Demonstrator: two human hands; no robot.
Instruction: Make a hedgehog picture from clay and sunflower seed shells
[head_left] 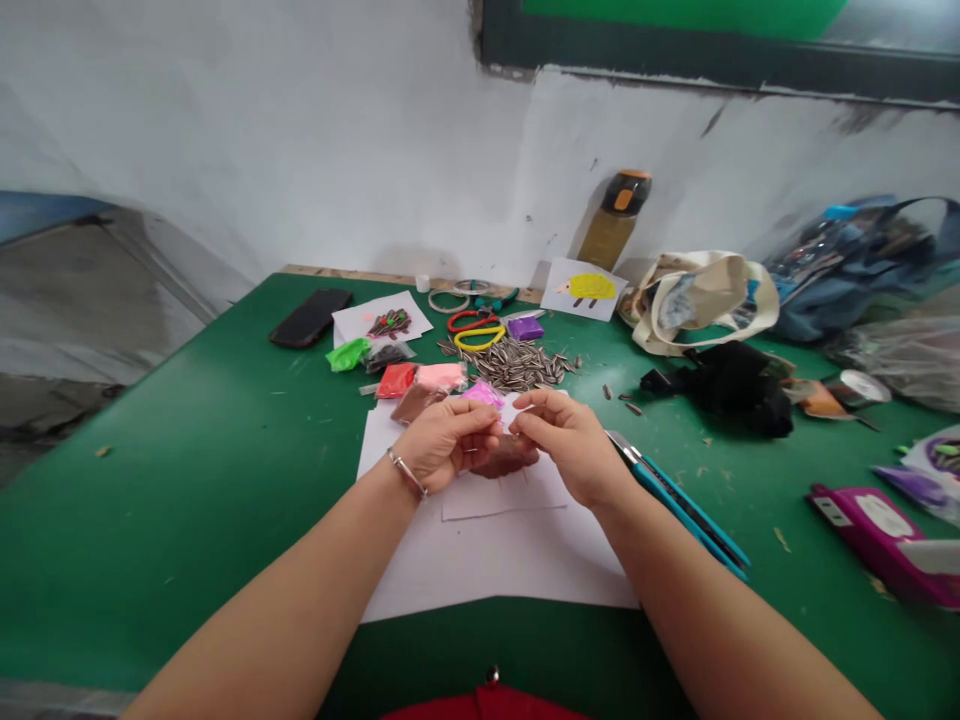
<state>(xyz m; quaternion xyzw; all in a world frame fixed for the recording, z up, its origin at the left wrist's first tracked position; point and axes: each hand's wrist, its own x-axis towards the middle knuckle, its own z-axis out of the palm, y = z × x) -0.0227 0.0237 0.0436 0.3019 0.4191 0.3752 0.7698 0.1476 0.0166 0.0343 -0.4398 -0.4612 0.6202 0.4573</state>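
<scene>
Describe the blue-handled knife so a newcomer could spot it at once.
On the green table, find the white paper sheet under the person's right hand. Just right of it lies a blue utility knife, silver end pointing toward that hand: the only long blue tool.

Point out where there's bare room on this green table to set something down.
The widest bare stretch of green table lies left of the white paper sheet. A smaller patch sits between the teal craft knife and magenta pouch. Sunflower seeds and coloured packets crowd the middle, beyond the left hand and right hand.
</scene>
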